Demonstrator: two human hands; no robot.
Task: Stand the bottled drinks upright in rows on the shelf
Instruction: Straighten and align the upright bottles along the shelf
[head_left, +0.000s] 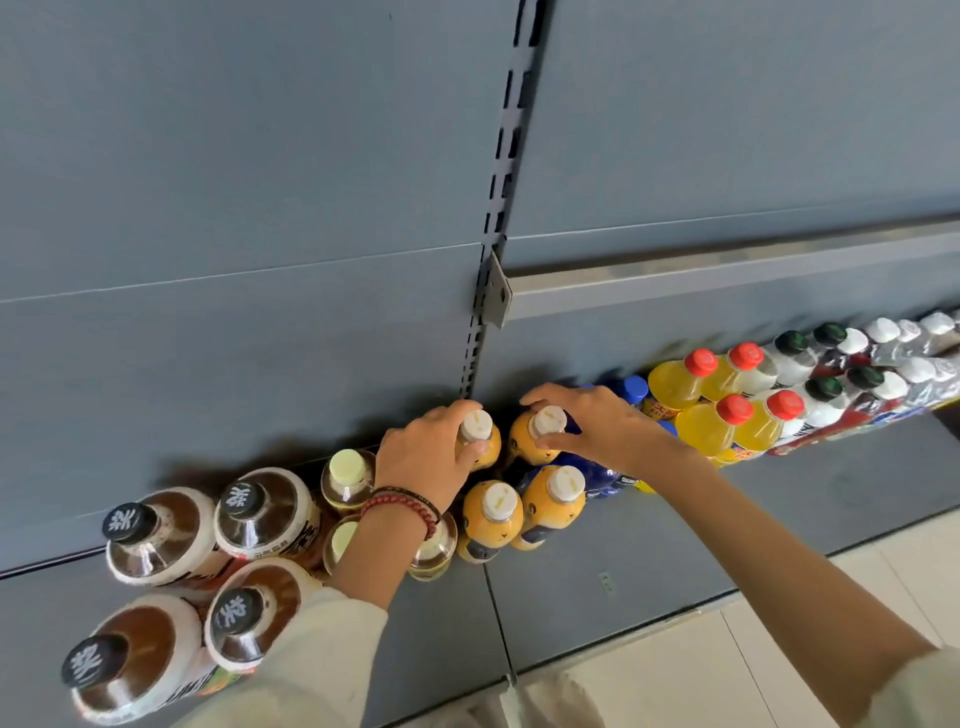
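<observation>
Placement of orange juice bottles at the rear of the shelf (675, 519), close against the back panel (260, 208). The left hand (426, 452) has its fingers curled about the neck of the left rear juice bottle (491, 448), just under its white cap. The right hand (597, 421) arches over the right rear juice bottle (524, 441), thumb and forefinger pinching the neck. Both bottles appear upright or nearly so. Whether their bases sit flat cannot be told, as the front pair of juice bottles (493, 519) hides them. That pair stands immediately before the two held, touching or close to it.

Risks noted:
- **High grip:** Both grips are high on the neck, so a bottle released off-vertical would likely rock and strike its neighbour.
- **Left wrist:** It passes directly over the pale-capped bottles (347, 470). Drawing that hand back low could catch one with the bracelets (402, 506) and tip it towards the brown tea bottles (156, 535).
- **Right forearm:** It crosses above the blue bottles (592, 470), which are crowded just beside the juice. A sideways nudge there would probably disturb the line.
- **Spacing:** It is tight throughout, so one fall could carry several.
</observation>
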